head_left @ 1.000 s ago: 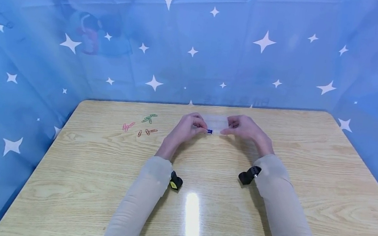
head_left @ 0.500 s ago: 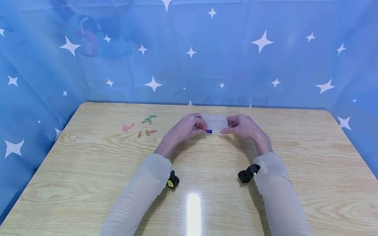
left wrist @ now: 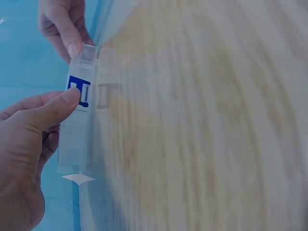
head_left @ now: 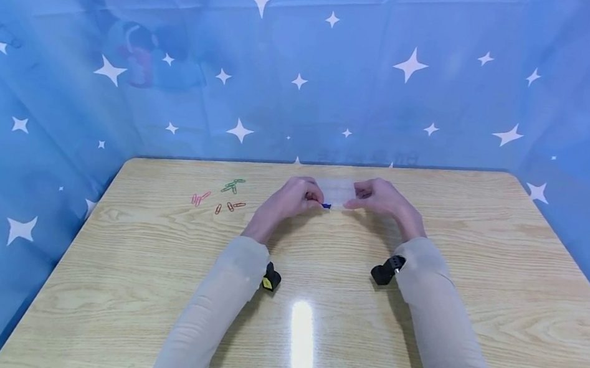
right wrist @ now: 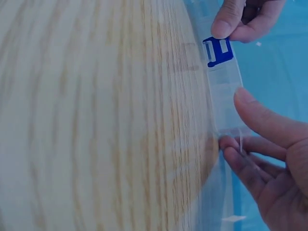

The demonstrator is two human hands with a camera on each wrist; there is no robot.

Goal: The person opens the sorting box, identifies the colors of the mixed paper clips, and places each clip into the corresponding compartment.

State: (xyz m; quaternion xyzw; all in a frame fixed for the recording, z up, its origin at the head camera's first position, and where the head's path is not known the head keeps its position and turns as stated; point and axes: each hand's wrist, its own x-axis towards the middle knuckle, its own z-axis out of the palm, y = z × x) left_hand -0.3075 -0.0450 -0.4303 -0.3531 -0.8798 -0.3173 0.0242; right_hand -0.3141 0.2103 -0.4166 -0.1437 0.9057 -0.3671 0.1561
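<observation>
Left hand (left wrist: 21, 154): gripping the box (left wrist: 74, 139) narrowly, with thumb tip against the latch (left wrist: 83, 91) and other fingers curled behind, partly hidden.
Right hand (right wrist: 281, 161): gripping the opposite end of the box, with thumb at its edge and fingers bent about the end; spread a little wider than the left hand.
Box: clear, low and long; between both hands, near the far edge of the table (head_left: 142, 301); lid position impossible to tell.
Latch: blue, with rectangular cut-outs; on the front of the box, right by the left thumb; faintly mirrored in the tabletop.
Green clips (head_left: 232, 185): loosely heaped, left of the left hand; too small to count surely.
Pink clips (head_left: 199, 198): close together, farthest left of the three groups.
Red clips (head_left: 228, 207): in a short row, nearer the person than the green clips.
Wrists: bearing a black camera each, below beige sleeves (head_left: 215, 311).
Table: pale wood grain, with a bright streak of reflected light between the forearms.
Backdrop (head_left: 345, 65): blue cloth with white stars, behind the table.
</observation>
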